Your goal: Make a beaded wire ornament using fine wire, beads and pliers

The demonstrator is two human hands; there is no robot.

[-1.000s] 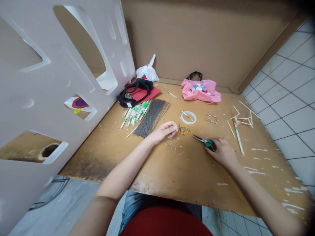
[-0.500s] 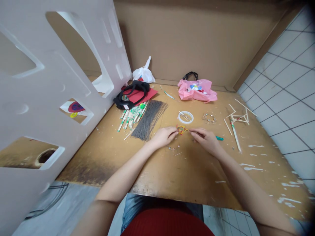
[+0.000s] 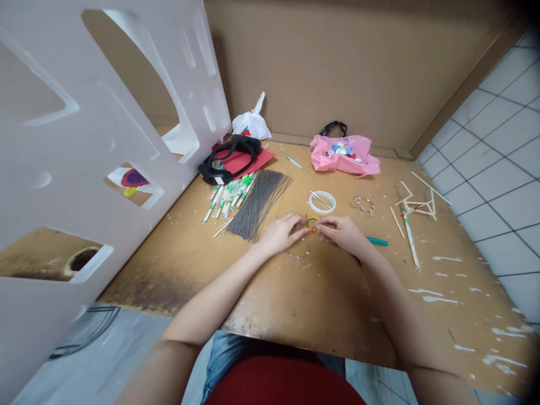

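Between my two hands is a small tangle of yellow and red strands (image 3: 311, 223), thin like cord or rubber bands. My left hand (image 3: 282, 233) pinches its left side, fingertips closed. On the opposite side, the closed thumb and fingers of my right hand (image 3: 342, 233) grip the strands. A thin beaded wire (image 3: 297, 257) lies on the table just below my hands. Above them is a white ring (image 3: 312, 203) with several slim metal sticks lying across it. A teal handle (image 3: 377, 242) pokes out beside my right wrist.
Left of my hands lie grey wires (image 3: 257, 205) and green-white wrapped sticks (image 3: 228, 197), with a black headset strap (image 3: 206, 173) behind. A pink bag (image 3: 358, 160) stands at the back; beaded wire (image 3: 365, 206) and a stick frame (image 3: 415, 208) lie right. A white plastic panel (image 3: 177, 101) rises left.
My right hand has moved left, closer to my left hand, and the strands between them are bunched tighter. The view has shifted slightly.
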